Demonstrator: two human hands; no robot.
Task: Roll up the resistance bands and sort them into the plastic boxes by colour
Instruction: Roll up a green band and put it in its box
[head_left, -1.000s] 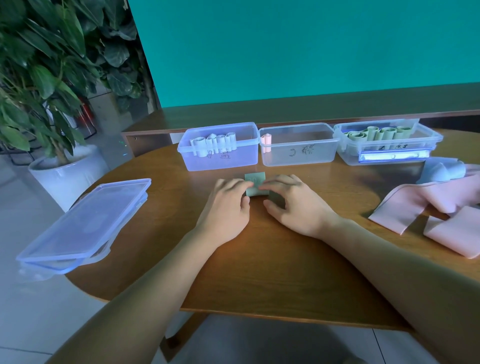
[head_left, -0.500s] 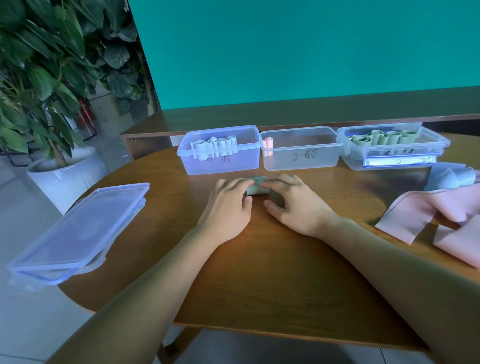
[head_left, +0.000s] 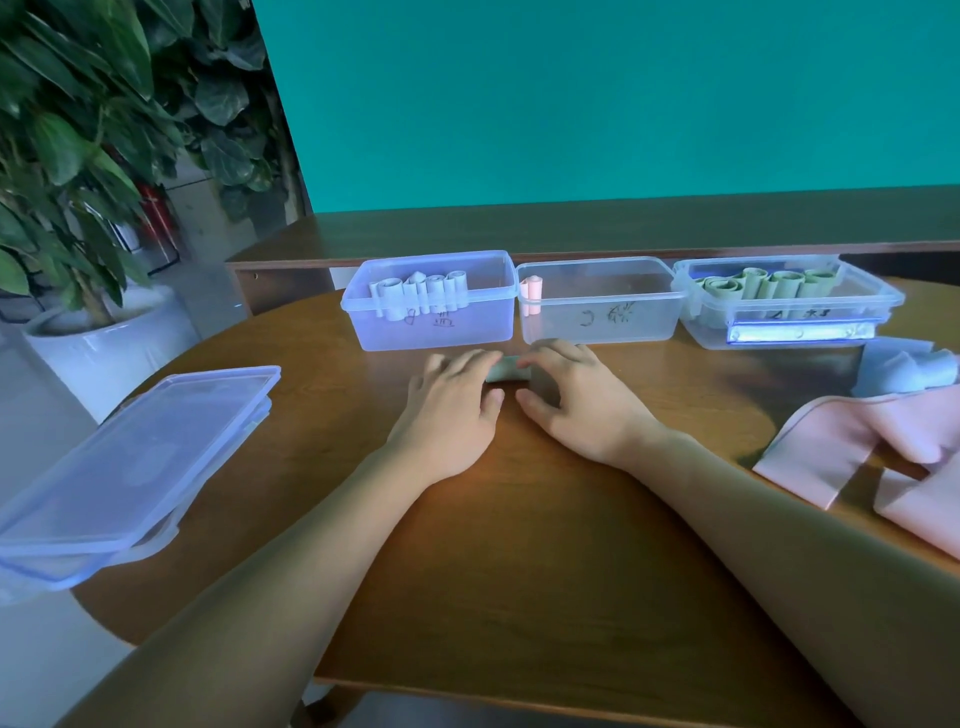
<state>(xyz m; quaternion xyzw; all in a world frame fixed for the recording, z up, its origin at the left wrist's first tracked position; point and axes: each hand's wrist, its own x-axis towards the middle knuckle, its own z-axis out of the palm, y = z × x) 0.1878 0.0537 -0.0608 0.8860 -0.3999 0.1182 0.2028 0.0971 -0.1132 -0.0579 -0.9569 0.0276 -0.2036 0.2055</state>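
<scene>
A small green band roll (head_left: 506, 370) lies on the wooden table (head_left: 519, 571) between my hands. My left hand (head_left: 452, 410) and my right hand (head_left: 582, 400) both curl their fingertips over its ends. Behind them stand three clear boxes. The left box (head_left: 434, 304) holds several pale blue rolls. In the middle box (head_left: 597, 304) there is one pink roll (head_left: 532, 293). Several green rolls fill the right box (head_left: 789, 304). Unrolled pink bands (head_left: 857, 452) and a blue band (head_left: 906, 366) lie at the right.
Stacked clear lids (head_left: 130, 467) overhang the table's left edge. A potted plant (head_left: 88, 156) in a white pot stands on the floor at the left. A wooden ledge (head_left: 623, 223) and a teal wall run behind the boxes.
The flat green strip ahead of my fingers has shortened into the roll as both hands crept forward. The view has shifted slightly.
</scene>
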